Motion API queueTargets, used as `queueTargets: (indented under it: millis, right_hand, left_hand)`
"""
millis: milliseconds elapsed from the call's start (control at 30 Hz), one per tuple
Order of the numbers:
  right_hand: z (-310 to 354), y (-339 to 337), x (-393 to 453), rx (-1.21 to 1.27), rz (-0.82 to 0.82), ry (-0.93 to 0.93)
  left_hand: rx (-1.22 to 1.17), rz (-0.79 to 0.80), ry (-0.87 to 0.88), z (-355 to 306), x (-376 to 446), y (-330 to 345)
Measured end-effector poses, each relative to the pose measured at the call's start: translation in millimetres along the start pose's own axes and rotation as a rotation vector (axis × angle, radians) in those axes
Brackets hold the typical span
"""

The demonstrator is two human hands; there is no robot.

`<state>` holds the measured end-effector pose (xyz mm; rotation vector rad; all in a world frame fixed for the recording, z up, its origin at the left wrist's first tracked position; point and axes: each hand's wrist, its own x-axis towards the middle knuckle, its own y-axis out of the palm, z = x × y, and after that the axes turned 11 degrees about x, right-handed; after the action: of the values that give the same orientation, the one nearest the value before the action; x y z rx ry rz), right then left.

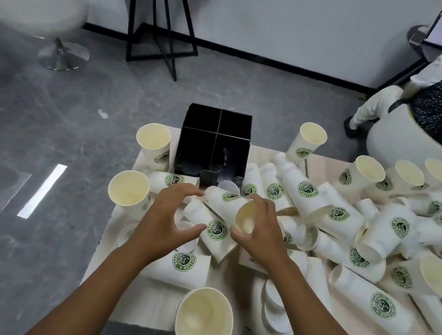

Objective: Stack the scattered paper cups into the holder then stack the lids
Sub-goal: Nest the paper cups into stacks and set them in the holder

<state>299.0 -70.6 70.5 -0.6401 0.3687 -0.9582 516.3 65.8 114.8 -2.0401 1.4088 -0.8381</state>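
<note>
Right hand [258,230] grips a cup [233,204]; left hand [170,216] hovers spread. Steady it, then nest upright into the holder [214,144].

- I see fallen cups [305,189] heaped right of the black holder [214,141], blocking that side.
- Its top compartments lie open from above; an upright cup [154,143] flanks its left.

White paper cups [302,189] with green round logos, cream insides, black holder [214,144], grey marbled floor [39,133]
</note>
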Motion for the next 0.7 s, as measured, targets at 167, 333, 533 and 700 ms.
queueTargets:
  millis: [167,333,533,700]
  right_hand:
    - [28.1,-37.5,-12.0,0.099,-0.099,-0.157]
    - [59.1,-79.6,-27.4,0.126,-0.15,-0.307]
    - [97.3,-132.6,-61.0,0.147,-0.15,-0.513]
    - [115.6,-165.3,-95.6,0.192,-0.142,-0.652]
  left_hand:
    - [-0.008,-0.011,0.024,-9.7,4.2,-7.0]
    - [0.0,-0.056,0.074,-36.0,4.9,-20.1]
    - [0.016,-0.166,0.051,-74.9,-21.9,-32.7]
    - [0.013,-0.23,0.001,-116.8,-63.8,-42.4]
